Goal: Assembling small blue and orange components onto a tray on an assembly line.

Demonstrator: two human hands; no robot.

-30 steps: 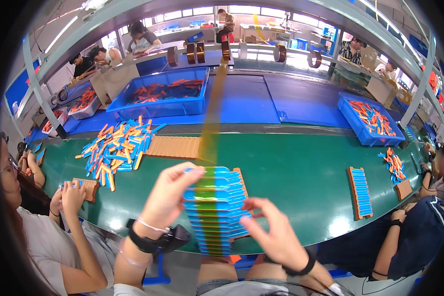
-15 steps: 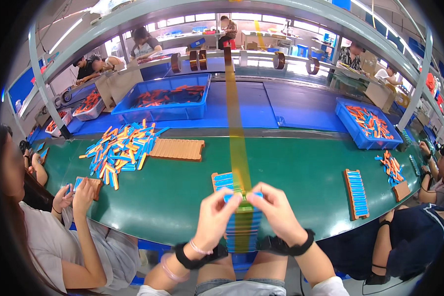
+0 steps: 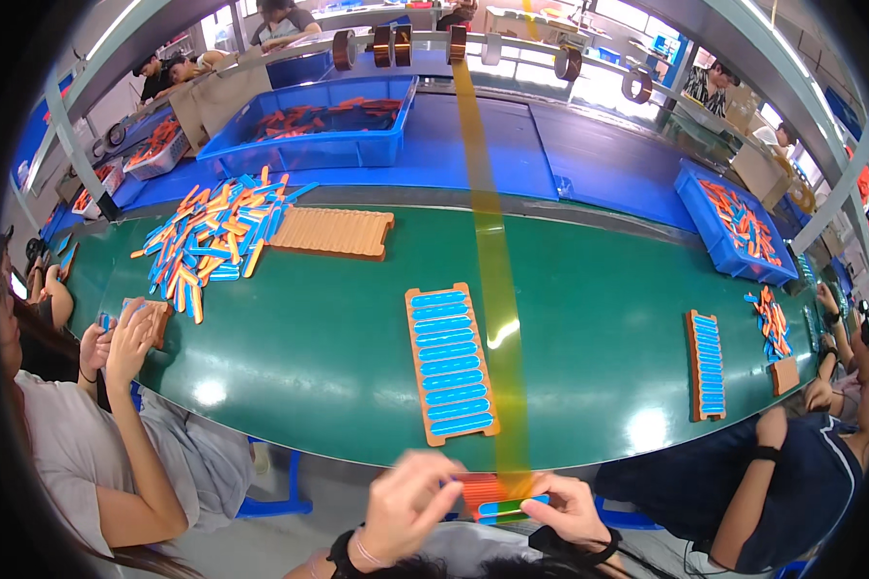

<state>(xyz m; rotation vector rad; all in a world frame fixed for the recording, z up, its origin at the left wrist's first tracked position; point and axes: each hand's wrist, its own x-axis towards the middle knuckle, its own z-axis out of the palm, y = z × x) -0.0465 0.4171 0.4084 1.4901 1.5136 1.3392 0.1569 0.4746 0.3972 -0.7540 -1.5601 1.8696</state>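
Note:
Low at the table's front edge, a bundle of orange-red and blue flat strips (image 3: 485,494) lies between my hands. My right hand (image 3: 572,510) grips its right end, thumb on the blue strip in front. At the other end, my left hand (image 3: 410,502) is closed, with curled fingertips at the strips' ends; slight blur hides the exact contact. A translucent amber tape (image 3: 492,280) runs from a roll (image 3: 459,44) on the overhead bar down to the bundle. Just left of the tape, a brown grooved tray (image 3: 485,381) holds a column of blue strips.
An unfilled grooved tray (image 3: 333,232) lies beside a loose pile of strips (image 3: 217,236). Another filled tray (image 3: 707,367) stands to the right. Blue bins (image 3: 357,150) (image 3: 714,227) hold more strips. Co-workers sit close at left (image 3: 126,444) and right (image 3: 743,482).
My hands have moved from the tray down toward my body, with the strips now bundled between them. The tray lies uncovered. My view has tilted down, and the tape hangs right of the tray.

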